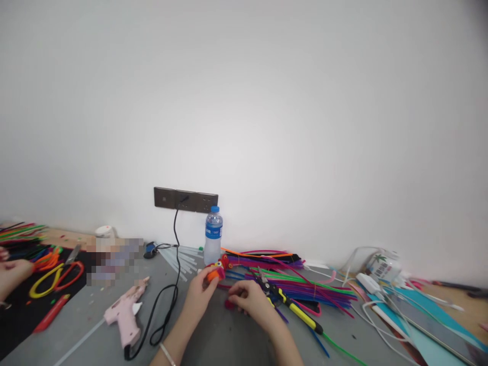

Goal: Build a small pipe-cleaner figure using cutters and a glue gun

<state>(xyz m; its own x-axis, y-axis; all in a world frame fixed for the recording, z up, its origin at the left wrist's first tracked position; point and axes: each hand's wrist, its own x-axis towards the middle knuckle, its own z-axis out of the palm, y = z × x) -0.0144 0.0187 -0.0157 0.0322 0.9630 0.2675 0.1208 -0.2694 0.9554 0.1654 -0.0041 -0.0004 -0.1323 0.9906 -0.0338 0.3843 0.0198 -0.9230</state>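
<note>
My left hand (201, 290) is closed round a small orange and red craft figure (216, 274), held up over the grey table. Just to the right, my right hand (247, 297) is in a pinch, fingertips bent down. At those fingertips sits a small dark-pink round piece (229, 304); whether it is held or only touched is unclear. Yellow-and-black pliers (299, 310) lie beside my right wrist. Behind both hands spreads a bundle of coloured pipe cleaners (324, 292), mostly purple, blue, green and pink.
A pink glue gun (127, 315) lies left, its black cord (176, 254) running to the wall socket (185, 200). A water bottle (213, 239) stands behind. Scissors (70, 272) and a co-worker's hand (15, 274) are far left. Cables and a phone (438, 325) lie right.
</note>
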